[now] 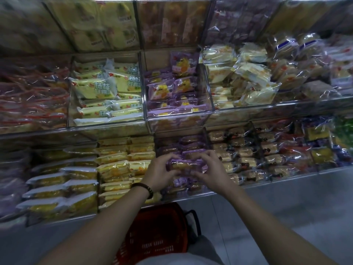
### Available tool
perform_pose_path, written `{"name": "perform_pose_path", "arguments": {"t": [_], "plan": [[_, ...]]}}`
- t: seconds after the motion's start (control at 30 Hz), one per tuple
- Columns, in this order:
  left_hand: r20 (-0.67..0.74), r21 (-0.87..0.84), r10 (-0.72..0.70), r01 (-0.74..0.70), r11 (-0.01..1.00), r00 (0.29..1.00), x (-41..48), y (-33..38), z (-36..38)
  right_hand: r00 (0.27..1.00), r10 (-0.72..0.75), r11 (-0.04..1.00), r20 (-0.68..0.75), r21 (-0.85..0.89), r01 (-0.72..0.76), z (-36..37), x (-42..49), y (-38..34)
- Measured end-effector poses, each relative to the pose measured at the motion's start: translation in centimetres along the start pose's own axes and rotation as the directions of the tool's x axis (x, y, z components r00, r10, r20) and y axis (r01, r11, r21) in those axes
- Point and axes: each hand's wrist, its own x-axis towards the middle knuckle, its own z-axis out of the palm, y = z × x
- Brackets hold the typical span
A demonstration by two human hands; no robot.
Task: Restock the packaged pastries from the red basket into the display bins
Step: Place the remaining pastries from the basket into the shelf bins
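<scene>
Reads "杨枝" on yellow packs (pixel 95 87). Holds purple pastry pack (pixel 183 165) between left hand (pixel 158 175) and right hand (pixel 212 169), with both grips clamped on it.

Purple pack (pixel 186 165), yellow-brown centre. Yellow packs (pixel 114 169) to its left, white-edged. Red basket (pixel 158 232), slotted grid. Dark brown bracelet (pixel 147 189). Grey floor (pixel 286 207).
</scene>
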Motion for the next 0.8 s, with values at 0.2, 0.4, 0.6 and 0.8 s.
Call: {"name": "perform_pose_path", "arguments": {"t": [0.2, 0.4, 0.6, 0.8], "plan": [[0.015, 0.077, -0.115, 0.113, 0.991, 0.993, -3.0, -2.7, 0.2, 0.979, -0.014, 0.946, 0.205, -0.315, 0.079, 1.6, 0.7, -0.5], [0.125, 0.370, -0.087, 0.035, 0.928, 0.988, -3.1, -3.8, 1.8, 0.968, 0.027, 0.898, 0.251, -0.430, 0.087, 4.6, 0.6, 0.5], [0.090, 0.585, -0.117, 0.042, 0.810, 0.989, -2.3, -4.5, 3.5, 0.951, 0.095, 0.955, 0.294, -0.297, -0.004, 7.6, 0.0, 2.5], [0.059, 0.768, -0.122, 0.033, 0.640, 0.991, -2.7, -5.1, 4.5, 0.950, 0.117, 0.972, 0.289, -0.228, -0.051, 8.0, -0.8, 2.8]]}}
